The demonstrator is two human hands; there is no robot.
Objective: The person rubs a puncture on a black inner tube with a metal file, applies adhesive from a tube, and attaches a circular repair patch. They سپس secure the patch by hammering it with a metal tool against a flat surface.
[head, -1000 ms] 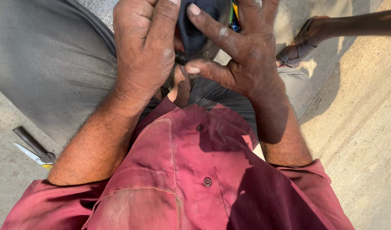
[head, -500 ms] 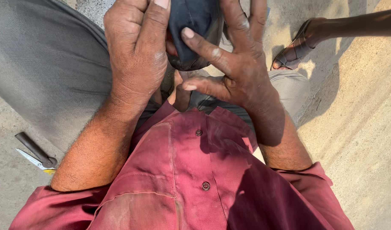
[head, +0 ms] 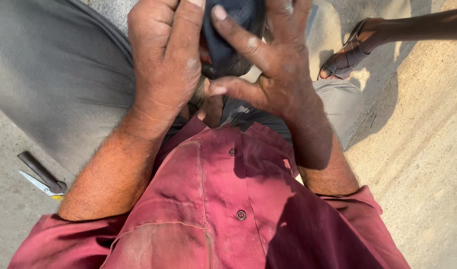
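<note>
Two hands, raised close under the camera, working one dark blue-black object (head: 228, 35) at the far edge of the view.

Left hand (head: 164, 65): curled, fingers folded over the object's left side, pressing on it; the thumb is hidden.

Right hand (head: 283, 74): fingers spread, thumb and forefinger stretched left across the object's lower right face. It touches the thing but is not closed round it; whether the far fingers grip behind it cannot be told.

Dark object: held between both hands, partly cut off by the frame's top; its kind cannot be made out. Something dark, perhaps a strap, hangs just below it.

Maroon buttoned shirt (head: 213, 209): near, filling the lower middle. Grey trousers (head: 59, 74): left and far.

Scissors (head: 42, 179): on the concrete ground (head: 422, 164) at left, beside the trouser leg, dark handle and pale blades, well apart from both hands.

Sandalled foot (head: 353, 50) of another person: far right, on the ground.

Risk, as judged: the right hand's open, spread hold looks the weaker side; if the left hand eases, the object could slip down toward the lap or ground. A shifted knee could also knock the scissors out of sight.
</note>
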